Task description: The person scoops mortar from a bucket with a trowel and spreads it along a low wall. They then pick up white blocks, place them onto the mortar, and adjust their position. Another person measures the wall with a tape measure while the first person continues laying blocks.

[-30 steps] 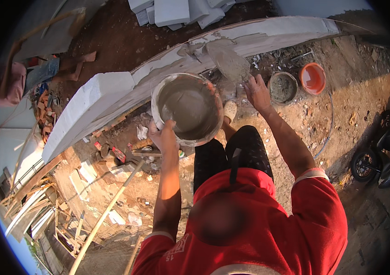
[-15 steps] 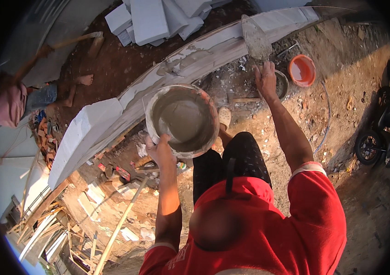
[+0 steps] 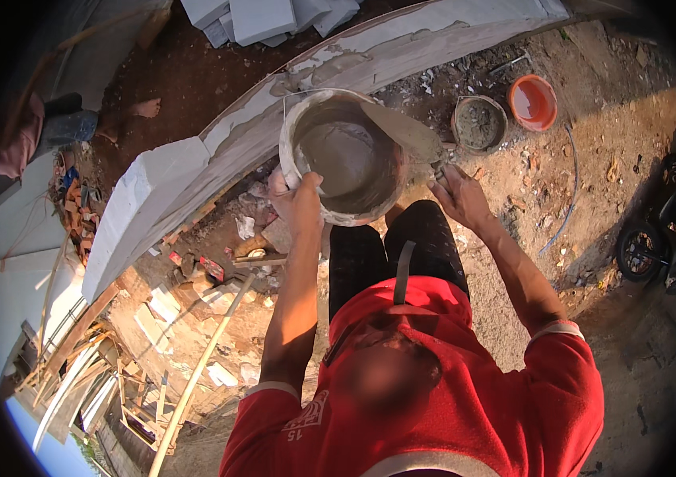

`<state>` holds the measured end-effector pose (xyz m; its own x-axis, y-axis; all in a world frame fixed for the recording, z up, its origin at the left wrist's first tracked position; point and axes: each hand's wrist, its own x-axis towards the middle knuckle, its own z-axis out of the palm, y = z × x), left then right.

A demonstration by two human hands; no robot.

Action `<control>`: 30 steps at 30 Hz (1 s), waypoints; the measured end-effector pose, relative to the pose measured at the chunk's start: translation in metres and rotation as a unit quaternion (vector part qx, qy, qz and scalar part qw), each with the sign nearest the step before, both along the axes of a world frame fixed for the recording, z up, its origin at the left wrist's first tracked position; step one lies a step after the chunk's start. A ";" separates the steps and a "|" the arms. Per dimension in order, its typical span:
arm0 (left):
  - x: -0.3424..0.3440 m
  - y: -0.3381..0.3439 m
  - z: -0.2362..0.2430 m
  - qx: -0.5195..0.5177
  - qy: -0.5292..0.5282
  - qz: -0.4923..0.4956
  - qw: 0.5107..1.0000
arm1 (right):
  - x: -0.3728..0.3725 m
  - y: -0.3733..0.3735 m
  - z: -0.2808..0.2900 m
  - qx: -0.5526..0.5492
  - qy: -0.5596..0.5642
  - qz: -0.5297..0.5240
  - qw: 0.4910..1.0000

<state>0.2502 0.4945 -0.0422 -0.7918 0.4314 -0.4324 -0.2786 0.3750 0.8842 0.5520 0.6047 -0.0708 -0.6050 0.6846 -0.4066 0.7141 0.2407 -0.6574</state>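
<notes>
My left hand (image 3: 298, 199) is closed on the near left rim of a round bucket (image 3: 364, 215) of wet grey mortar (image 3: 342, 155). The bucket is held in front of my knees, beside a low wall. My right hand (image 3: 463, 197) is wrapped round the handle of a mortar-smeared trowel (image 3: 403, 129). The trowel's broad blade reaches over the right side of the bucket's mouth; whether it touches the mortar I cannot tell. Along the wall top (image 3: 330, 63), grey mortar is spread unevenly. A large white block (image 3: 147, 207) stands at the wall's left end.
A smaller bucket of mortar (image 3: 479, 126) and an orange bucket (image 3: 533, 103) stand on the dirt at right. White blocks (image 3: 262, 17) are piled beyond the wall. Scrap wood (image 3: 99, 389) and a long pole (image 3: 203, 370) lie at left. Another person (image 3: 16, 147) is at far left; a motorbike (image 3: 664, 238) stands right.
My right hand has brought the trowel from above the wall back to the bucket's right side. The bucket sits slightly further right and higher in view, my left hand still on its rim.
</notes>
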 end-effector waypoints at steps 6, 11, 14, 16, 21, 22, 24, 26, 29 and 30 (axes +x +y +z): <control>0.026 0.032 0.008 -0.003 0.172 -0.127 0.977 | -0.054 0.039 0.074 -0.297 -0.043 -0.038 0.953; 0.033 0.043 0.013 -0.014 0.170 -0.144 0.975 | -0.056 0.061 0.100 -0.362 -0.068 -0.041 0.929; 0.026 0.044 0.006 0.002 0.092 -0.102 0.990 | -0.021 0.071 0.121 -0.355 -0.031 -0.052 0.933; 0.021 0.044 0.000 0.014 0.054 -0.089 0.994 | 0.001 0.081 0.127 -0.301 -0.006 -0.076 0.951; 0.021 0.042 -0.005 0.017 0.036 -0.066 0.997 | 0.022 0.127 0.093 0.152 0.004 0.004 0.988; 0.021 0.041 -0.004 0.017 0.031 -0.065 0.997 | 0.021 0.141 0.080 0.287 -0.009 0.042 0.957; 0.020 0.041 -0.003 0.018 0.031 -0.061 0.998 | 0.020 0.167 0.058 0.345 -0.054 0.043 0.936; 0.018 0.038 0.000 0.016 0.037 -0.057 0.998 | 0.022 0.188 0.041 0.354 -0.090 0.057 0.929; 0.018 0.033 0.003 0.032 0.005 -0.034 0.999 | 0.021 0.221 0.021 0.304 -0.111 0.047 0.945; 0.018 0.032 0.003 0.041 0.010 -0.030 0.999 | 0.022 0.233 0.018 0.347 -0.096 0.078 0.930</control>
